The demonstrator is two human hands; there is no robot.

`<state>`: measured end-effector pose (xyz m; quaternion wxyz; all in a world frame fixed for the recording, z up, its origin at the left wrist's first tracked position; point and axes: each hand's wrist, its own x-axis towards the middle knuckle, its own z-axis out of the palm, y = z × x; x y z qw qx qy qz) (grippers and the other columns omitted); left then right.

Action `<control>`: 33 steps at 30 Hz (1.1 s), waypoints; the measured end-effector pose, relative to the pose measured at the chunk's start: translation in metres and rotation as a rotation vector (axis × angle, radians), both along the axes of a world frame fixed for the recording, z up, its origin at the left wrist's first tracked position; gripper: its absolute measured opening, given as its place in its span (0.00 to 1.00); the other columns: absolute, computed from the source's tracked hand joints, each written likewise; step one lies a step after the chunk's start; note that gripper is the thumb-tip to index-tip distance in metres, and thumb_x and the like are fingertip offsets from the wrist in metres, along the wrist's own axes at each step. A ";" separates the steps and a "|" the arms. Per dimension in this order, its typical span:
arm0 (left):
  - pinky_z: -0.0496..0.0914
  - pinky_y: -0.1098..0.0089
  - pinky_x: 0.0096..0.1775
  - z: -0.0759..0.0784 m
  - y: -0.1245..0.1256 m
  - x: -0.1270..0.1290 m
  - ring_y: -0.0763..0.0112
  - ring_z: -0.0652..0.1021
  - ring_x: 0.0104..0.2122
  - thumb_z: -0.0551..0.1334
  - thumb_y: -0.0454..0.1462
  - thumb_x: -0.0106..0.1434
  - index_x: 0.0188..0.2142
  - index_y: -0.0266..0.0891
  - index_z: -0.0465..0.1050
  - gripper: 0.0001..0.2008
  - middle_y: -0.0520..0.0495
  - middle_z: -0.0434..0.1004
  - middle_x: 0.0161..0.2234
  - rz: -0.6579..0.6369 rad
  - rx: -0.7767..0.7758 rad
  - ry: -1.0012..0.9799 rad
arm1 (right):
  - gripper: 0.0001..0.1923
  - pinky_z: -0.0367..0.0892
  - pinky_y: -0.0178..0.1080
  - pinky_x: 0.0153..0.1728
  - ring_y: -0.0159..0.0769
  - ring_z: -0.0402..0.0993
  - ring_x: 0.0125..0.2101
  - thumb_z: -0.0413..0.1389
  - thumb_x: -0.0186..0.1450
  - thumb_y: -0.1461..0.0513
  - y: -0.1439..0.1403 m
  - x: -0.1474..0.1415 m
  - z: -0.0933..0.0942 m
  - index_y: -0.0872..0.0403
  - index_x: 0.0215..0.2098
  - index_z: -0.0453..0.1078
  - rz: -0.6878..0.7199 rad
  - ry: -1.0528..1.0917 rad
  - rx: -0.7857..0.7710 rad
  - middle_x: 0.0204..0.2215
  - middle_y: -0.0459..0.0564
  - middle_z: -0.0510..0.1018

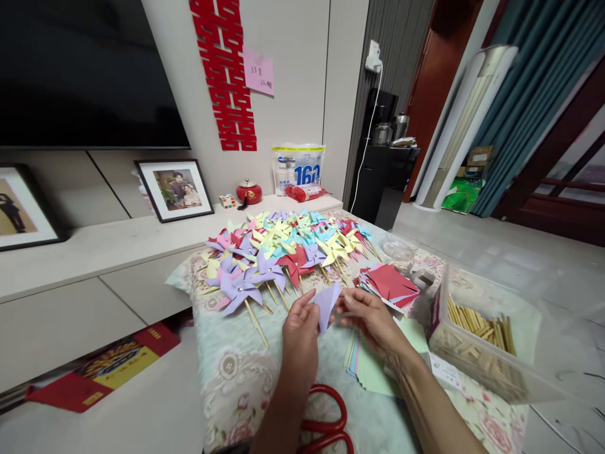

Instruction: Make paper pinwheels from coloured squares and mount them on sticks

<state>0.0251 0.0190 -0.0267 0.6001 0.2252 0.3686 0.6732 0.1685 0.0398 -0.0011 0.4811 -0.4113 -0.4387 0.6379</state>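
A folded piece of purple paper (326, 304) is held up over the cloth-covered table. My left hand (302, 325) grips its left side, thumb in front and fingers behind. At the paper's right edge, my right hand (367, 312) has its fingers bent and pinched against it; the exact contact is small and partly hidden. Just beyond the hands lie many finished paper pinwheels on sticks, among them a purple pinwheel (240, 289) and a red pinwheel (295, 263). Below my left forearm, red-handled scissors (326, 425) are partly covered.
Under my right wrist is a stack of coloured paper sheets (378, 372). Cut red paper squares (392, 284) lie behind it. A clear plastic box (477, 359) of short sticks stands on the right. A white cabinet (118, 246) bearing a framed photo (174, 189) runs along the left.
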 end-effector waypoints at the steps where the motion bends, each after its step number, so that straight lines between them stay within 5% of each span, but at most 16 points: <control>1: 0.73 0.69 0.35 -0.001 0.001 0.000 0.70 0.79 0.31 0.74 0.39 0.50 0.47 0.36 0.74 0.26 0.48 0.79 0.33 -0.014 -0.007 -0.007 | 0.20 0.68 0.34 0.32 0.34 0.74 0.33 0.69 0.53 0.50 0.000 -0.001 0.001 0.56 0.36 0.77 0.012 0.015 -0.012 0.32 0.49 0.77; 7: 0.74 0.69 0.35 0.000 -0.002 0.001 0.70 0.78 0.31 0.76 0.43 0.46 0.42 0.35 0.77 0.26 0.44 0.81 0.37 -0.075 -0.034 -0.025 | 0.23 0.68 0.36 0.32 0.32 0.73 0.27 0.73 0.47 0.54 0.003 -0.005 -0.006 0.56 0.38 0.76 0.008 0.078 -0.067 0.26 0.45 0.77; 13: 0.71 0.69 0.30 0.000 -0.008 0.001 0.67 0.78 0.28 0.64 0.56 0.59 0.42 0.36 0.78 0.26 0.43 0.80 0.34 -0.178 -0.053 0.090 | 0.24 0.63 0.34 0.26 0.28 0.68 0.20 0.72 0.49 0.57 0.004 -0.006 -0.010 0.56 0.41 0.75 -0.036 0.061 -0.020 0.20 0.40 0.73; 17: 0.68 0.72 0.29 0.003 -0.010 0.002 0.70 0.77 0.29 0.71 0.49 0.54 0.46 0.36 0.76 0.25 0.45 0.79 0.34 -0.234 0.000 0.175 | 0.19 0.64 0.33 0.26 0.27 0.68 0.21 0.72 0.51 0.58 0.003 -0.002 -0.005 0.56 0.38 0.76 -0.006 0.078 -0.009 0.22 0.42 0.75; 23: 0.67 0.72 0.31 0.010 -0.012 0.002 0.74 0.73 0.26 0.72 0.46 0.54 0.47 0.36 0.75 0.24 0.48 0.77 0.31 -0.270 0.067 -0.010 | 0.17 0.68 0.28 0.27 0.24 0.71 0.23 0.74 0.49 0.58 0.001 0.005 -0.002 0.56 0.34 0.78 -0.006 0.195 -0.091 0.25 0.42 0.76; 33: 0.71 0.70 0.36 0.011 -0.015 -0.001 0.67 0.79 0.37 0.74 0.47 0.52 0.44 0.38 0.78 0.23 0.44 0.81 0.43 -0.279 0.120 -0.298 | 0.18 0.72 0.29 0.30 0.24 0.71 0.23 0.73 0.52 0.60 0.001 0.006 -0.005 0.56 0.39 0.79 0.087 0.331 -0.080 0.26 0.44 0.78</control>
